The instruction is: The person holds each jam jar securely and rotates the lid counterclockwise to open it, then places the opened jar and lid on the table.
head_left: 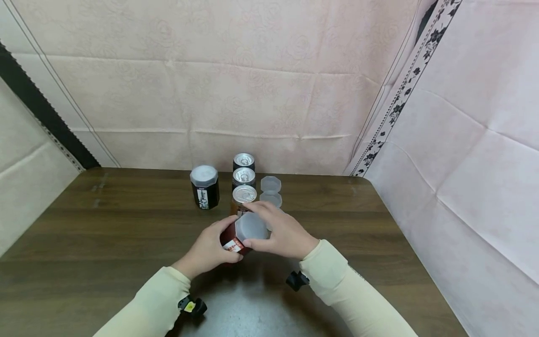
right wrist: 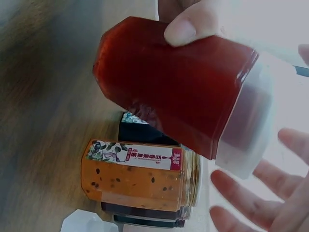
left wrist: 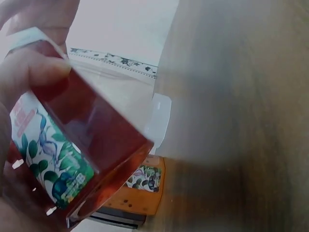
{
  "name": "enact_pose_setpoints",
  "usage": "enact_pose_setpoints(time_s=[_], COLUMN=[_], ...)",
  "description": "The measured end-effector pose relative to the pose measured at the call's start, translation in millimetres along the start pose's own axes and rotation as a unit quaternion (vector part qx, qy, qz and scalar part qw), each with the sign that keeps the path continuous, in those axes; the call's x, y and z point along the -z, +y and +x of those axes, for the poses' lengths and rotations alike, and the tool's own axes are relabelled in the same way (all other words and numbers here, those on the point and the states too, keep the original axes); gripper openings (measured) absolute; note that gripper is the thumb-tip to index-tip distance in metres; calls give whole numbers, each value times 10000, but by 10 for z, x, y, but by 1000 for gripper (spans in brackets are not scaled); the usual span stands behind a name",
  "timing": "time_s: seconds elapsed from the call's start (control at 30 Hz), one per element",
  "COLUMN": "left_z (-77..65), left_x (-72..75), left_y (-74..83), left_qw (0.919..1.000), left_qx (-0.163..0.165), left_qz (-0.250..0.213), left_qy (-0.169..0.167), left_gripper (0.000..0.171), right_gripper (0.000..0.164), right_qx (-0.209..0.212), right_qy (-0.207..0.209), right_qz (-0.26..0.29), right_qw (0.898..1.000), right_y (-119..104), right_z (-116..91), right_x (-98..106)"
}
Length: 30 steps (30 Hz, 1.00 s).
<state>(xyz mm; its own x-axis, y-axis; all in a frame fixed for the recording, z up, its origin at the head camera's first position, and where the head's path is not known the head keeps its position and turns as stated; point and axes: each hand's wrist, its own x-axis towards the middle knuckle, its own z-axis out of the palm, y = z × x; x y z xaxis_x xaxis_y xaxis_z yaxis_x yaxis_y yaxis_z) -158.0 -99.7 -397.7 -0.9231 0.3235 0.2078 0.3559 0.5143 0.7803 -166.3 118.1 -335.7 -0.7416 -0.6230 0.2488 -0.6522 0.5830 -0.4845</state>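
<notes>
My left hand grips a red jam jar, tilted in front of me above the table. A frosted plastic lid covers the jar's top, and a label with green leaves shows in the left wrist view. My right hand is at the lid, its thumb and fingers spread around it; the right wrist view shows gaps between those fingers and the lid. Just behind stands an orange jar with dark seeds and a bare metal top.
Two dark jars with metal tops stand in line behind the orange one. Loose plastic lids lie to their right. A black jar with its plastic lid on stands to the left. Cloth curtains border the wooden table.
</notes>
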Motion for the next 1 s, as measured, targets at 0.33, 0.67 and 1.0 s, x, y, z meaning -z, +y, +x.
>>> enact_pose_setpoints(time_s=[0.33,0.67,1.0], left_z=[-34,-41,-26], left_x=[-73,-139,-207], left_y=[39,68,84], left_qw=[9972,9923,9809], left_qx=[-58,-169,-533], left_qz=[433,706,1176], left_qy=[603,1001,1452], left_gripper=[79,80,78], right_gripper=[70,67,68], right_qx=[-662,-1260,-1598], right_qy=[327,435,412], right_qz=[-49,-294,-199], right_qw=[9973,9906,9861], right_y=[-51,-82,-102], right_z=[13,58,81], right_x=[-69,-131,-173])
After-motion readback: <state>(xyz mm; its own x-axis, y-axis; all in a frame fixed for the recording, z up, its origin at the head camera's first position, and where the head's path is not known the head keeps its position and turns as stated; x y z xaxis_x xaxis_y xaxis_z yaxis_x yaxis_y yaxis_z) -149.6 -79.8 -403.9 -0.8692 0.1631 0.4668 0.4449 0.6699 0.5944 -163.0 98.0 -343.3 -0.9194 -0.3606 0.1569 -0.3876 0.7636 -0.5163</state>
